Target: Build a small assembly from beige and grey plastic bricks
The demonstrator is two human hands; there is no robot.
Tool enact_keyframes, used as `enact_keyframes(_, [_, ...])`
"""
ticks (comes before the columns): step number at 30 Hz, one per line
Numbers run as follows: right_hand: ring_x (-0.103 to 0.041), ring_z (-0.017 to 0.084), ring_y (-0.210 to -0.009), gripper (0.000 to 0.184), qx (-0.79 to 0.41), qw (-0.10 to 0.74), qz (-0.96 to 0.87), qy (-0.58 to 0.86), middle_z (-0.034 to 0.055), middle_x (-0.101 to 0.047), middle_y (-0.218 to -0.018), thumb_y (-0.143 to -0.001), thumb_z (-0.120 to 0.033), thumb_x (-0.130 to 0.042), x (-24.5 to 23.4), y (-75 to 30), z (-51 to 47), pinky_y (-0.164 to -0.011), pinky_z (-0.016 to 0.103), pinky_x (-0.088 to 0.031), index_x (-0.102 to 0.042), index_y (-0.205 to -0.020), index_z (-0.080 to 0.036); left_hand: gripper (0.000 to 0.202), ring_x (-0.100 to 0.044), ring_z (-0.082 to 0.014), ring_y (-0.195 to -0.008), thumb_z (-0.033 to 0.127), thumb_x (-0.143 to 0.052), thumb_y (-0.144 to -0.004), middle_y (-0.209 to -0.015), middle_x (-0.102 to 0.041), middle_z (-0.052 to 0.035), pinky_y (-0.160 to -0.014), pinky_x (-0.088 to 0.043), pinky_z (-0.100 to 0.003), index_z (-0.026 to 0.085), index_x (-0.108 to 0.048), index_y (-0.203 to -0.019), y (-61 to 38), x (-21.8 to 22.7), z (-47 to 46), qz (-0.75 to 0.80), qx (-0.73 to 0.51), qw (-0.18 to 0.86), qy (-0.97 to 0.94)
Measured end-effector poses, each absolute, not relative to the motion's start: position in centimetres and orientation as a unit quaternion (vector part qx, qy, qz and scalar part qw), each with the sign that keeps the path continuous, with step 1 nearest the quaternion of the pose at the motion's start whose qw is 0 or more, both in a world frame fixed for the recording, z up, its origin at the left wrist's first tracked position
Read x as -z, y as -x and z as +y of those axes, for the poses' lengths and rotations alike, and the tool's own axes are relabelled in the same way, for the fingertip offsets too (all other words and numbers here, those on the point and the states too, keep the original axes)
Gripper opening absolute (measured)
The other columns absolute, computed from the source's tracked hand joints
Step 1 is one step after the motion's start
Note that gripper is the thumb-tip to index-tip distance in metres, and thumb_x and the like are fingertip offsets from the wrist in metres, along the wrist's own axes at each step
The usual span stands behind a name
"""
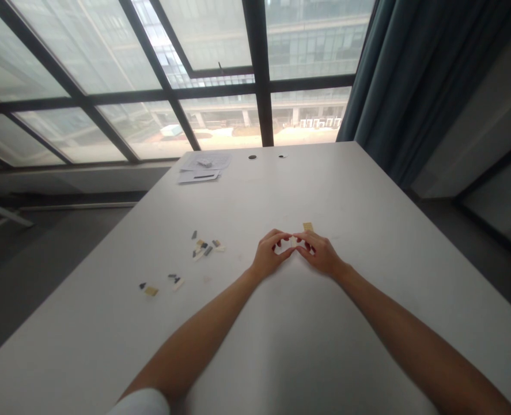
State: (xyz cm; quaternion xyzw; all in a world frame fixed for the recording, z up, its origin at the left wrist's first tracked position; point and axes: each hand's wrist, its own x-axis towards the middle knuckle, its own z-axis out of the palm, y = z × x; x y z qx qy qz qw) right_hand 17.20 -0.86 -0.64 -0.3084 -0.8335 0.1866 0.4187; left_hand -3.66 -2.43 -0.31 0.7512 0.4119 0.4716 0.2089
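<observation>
My left hand (269,253) and my right hand (320,252) meet fingertip to fingertip over the middle of the white table (367,190). Both are closed in a pinch around a small pale piece (293,242) held between them; its shape is too small to make out. A small tan piece (307,226) lies on the table just beyond my right hand. To the left of my left hand lies a cluster of small grey, tan and white pieces (205,248). A few more loose pieces (162,283) sit further left and nearer to me.
Paper sheets (203,168) lie at the table's far edge by the window, next to two round cable holes (267,156). A dark curtain (415,75) hangs at the right. The floor drops away on the left of the table.
</observation>
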Motion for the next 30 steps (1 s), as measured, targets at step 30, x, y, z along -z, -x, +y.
enact_keyframes(30, [-0.052, 0.012, -0.065, 0.028, -0.188, 0.422, -0.833, 0.305, 0.004, -0.067, -0.098, -0.097, -0.028, -0.059, 0.65, -17.23, -0.83, -0.062, 0.025, -0.046, -0.062, -0.125, -0.024, 0.029, -0.055, -0.0122, -0.075, 0.031, -0.076, -0.083, -0.093, -0.066, -0.0051, -0.063, -0.048, -0.023, 0.019, -0.07, -0.109, 3.66, 0.35, -2.38, 0.407, -0.475, 0.211, -0.751])
